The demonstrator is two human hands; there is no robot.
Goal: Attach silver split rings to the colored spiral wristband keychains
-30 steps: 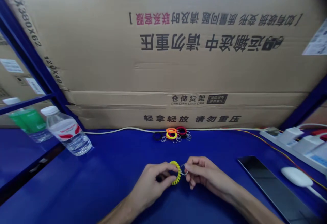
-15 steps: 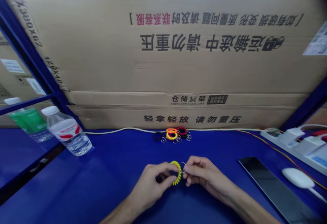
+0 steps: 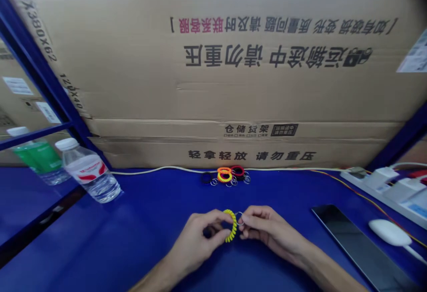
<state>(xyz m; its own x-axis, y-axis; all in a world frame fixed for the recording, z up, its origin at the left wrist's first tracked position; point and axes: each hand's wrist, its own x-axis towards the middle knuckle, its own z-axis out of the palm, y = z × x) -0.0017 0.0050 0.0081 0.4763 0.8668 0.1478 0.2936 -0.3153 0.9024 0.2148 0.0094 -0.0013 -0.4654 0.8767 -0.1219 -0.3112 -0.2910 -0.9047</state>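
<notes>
My left hand (image 3: 200, 238) pinches a yellow spiral coil band (image 3: 231, 225) just above the blue tabletop (image 3: 150, 221). My right hand (image 3: 263, 227) has its fingers closed on a small metal key ring (image 3: 239, 218) that touches the coil. The two hands meet at the middle front of the table. Further back, by the cardboard, lies a small pile of coil bands (image 3: 227, 174) in black, orange, yellow and red with metal rings attached.
Large cardboard boxes (image 3: 233, 83) stand along the back. A water bottle (image 3: 88, 171) and a green-labelled bottle (image 3: 36, 156) stand at left by a blue shelf post. A dark phone (image 3: 356, 243), a white mouse (image 3: 388, 230) and a power strip (image 3: 383, 185) lie at right.
My right hand has drawn slightly closer to the coil, with the key ring now pressed against it. Left hand is nearly still.
</notes>
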